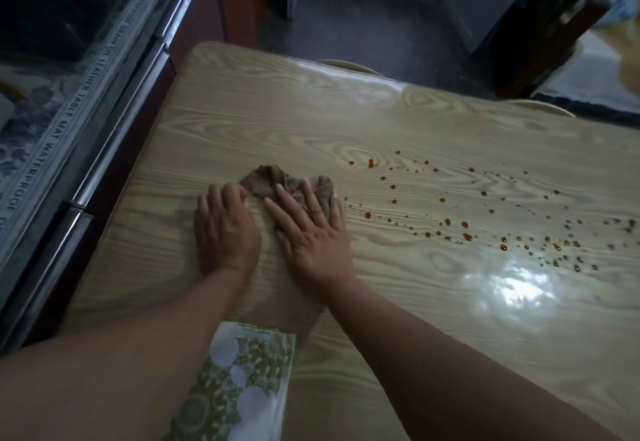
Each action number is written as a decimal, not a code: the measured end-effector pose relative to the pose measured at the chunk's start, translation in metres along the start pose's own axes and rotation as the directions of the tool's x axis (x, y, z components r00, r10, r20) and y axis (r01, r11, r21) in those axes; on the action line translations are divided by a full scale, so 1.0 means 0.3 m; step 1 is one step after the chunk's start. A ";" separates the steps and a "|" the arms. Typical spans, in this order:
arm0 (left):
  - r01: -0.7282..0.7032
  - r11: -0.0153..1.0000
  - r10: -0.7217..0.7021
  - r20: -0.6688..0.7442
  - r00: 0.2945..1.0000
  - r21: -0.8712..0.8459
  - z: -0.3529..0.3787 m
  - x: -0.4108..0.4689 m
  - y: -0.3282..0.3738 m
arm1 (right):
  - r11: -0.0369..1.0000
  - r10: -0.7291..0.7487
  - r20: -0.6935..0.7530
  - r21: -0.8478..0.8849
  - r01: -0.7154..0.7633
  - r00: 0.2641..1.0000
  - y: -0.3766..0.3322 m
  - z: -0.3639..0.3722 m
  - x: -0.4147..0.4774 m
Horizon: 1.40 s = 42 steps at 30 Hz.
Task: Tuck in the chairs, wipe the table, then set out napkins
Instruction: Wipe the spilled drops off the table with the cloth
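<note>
A crumpled brown cloth (pixel 277 180) lies on the glossy wood-grain table (pixel 311 121). My right hand (pixel 308 229) presses flat on the cloth's right part, fingers spread. Its left edge is met by my left hand (pixel 225 229), fingers curled at the cloth. Reddish-brown drops and grey droplets (pixel 464 225) are scattered over the table to the right of the cloth. A stack of white napkins with a green leaf print (pixel 242 378) lies at the near edge, between my forearms.
A dark cabinet with a plastic-covered mat (pixel 62 111) runs along the table's left side. Two pale chair backs (pixel 346 66) (pixel 540 106) show at the table's far edge. A dark wooden post (pixel 554 24) stands at the back right.
</note>
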<state>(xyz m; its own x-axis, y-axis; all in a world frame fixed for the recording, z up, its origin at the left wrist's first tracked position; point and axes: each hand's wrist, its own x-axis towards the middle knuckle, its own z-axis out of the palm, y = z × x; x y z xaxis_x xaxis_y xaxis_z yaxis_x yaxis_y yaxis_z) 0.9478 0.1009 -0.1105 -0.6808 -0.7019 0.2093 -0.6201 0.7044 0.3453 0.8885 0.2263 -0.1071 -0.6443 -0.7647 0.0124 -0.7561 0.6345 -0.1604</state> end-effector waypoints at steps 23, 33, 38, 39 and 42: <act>-0.033 0.999 0.034 -0.065 0.997 0.016 0.018 0.007 0.000 | 0.844 0.536 0.044 0.002 -0.536 0.843 0.382 -0.069 0.387; -0.043 0.998 0.047 -0.078 0.996 0.046 0.008 -0.006 0.016 | 0.962 0.272 0.081 -0.003 -0.273 0.959 0.256 -0.072 0.068; 0.065 0.998 -0.066 -0.056 0.996 -0.015 0.017 -0.007 0.072 | 0.999 0.051 0.078 0.011 -0.052 0.996 0.212 -0.066 -0.119; 0.104 0.991 -0.108 -0.055 0.993 -0.079 0.026 -0.002 0.108 | 1.000 -0.002 0.063 0.006 0.001 0.998 0.214 -0.061 -0.155; 0.102 0.958 -0.121 -0.057 0.991 -0.266 0.074 -0.003 0.259 | 0.983 -0.177 0.075 -0.040 0.180 0.981 0.275 -0.055 -0.228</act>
<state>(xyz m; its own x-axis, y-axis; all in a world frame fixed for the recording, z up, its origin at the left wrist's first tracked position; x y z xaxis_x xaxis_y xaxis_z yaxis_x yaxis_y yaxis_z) 0.8917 0.1585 -0.1043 -0.5771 -0.7870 0.2179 -0.5598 0.5756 0.5961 0.8684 0.3328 -0.1049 -0.4900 -0.8711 -0.0332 -0.8638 0.4903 -0.1160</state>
